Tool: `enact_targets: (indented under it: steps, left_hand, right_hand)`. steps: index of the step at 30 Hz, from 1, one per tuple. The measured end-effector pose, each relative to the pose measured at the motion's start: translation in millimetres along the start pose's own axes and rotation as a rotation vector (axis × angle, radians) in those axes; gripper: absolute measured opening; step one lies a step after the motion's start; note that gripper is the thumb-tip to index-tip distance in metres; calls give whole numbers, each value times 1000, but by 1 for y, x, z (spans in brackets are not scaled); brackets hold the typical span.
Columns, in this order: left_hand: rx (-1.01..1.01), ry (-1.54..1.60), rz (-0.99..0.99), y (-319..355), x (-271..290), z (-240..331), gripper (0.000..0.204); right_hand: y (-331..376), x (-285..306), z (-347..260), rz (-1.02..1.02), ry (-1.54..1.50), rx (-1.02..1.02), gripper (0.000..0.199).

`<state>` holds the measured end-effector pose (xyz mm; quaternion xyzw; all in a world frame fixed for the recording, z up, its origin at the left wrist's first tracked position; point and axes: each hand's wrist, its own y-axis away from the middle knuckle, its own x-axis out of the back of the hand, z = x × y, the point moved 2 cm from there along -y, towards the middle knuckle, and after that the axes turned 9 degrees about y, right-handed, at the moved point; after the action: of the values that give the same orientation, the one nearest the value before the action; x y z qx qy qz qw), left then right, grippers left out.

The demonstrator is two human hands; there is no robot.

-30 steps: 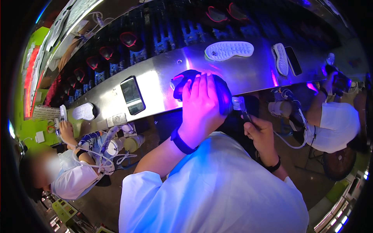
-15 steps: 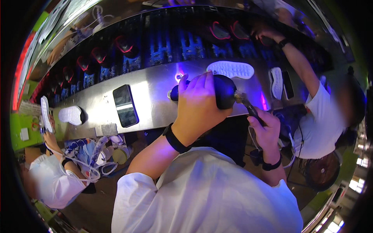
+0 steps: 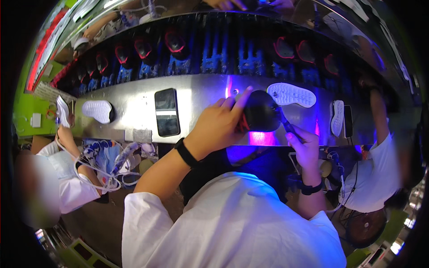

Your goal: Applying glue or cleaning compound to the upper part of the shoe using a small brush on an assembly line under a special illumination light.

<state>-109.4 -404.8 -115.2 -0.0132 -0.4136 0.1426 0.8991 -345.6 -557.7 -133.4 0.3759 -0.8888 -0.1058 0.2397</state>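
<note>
My left hand [image 3: 216, 123] is closed on the left side of a black, rounded shoe upper [image 3: 261, 111], with some red trim visible under the fingers. The upper is held over the front edge of the metal bench. In my right hand [image 3: 306, 147] is a slim, dark-handled hand tool [image 3: 288, 126], pliers-like. Its head meets the right side of the upper; whether it grips the material cannot be seen. Just beyond the upper, a white shoe sole [image 3: 295, 96] lies tread side up on the bench.
A dark phone [image 3: 166, 114] and another white sole [image 3: 97, 110] lie to the left on the metal bench [image 3: 134, 96]. At right are a third sole [image 3: 337, 117] and a phone [image 3: 348, 121]. Behind runs a dark rack [image 3: 214, 58] holding several red-trimmed shoe uppers. Co-workers sit on both sides.
My view has turned, so the bench things sit further right. The upper has been rotated in my left hand, which has slid from its top to its left side. The tool stays against it.
</note>
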Motion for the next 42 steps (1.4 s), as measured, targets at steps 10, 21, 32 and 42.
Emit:
enact_targets:
  steps: [10,21,32,42]
  left_hand:
    - [83,645,-180,19,4,53,104]
    - [231,1032,-347,7,3,91,84]
    - [658,1398,-406,-3,-26,90,60]
    - [682,1430,-272,2,-39,67,54]
  right_hand:
    - [23,32,-66,-28,157,300,32]
    - [38,59,-36,-171,-54,230,34]
    - [40,58,21,-138,-3,275,33]
    - [60,64,41,-273,13,136,32]
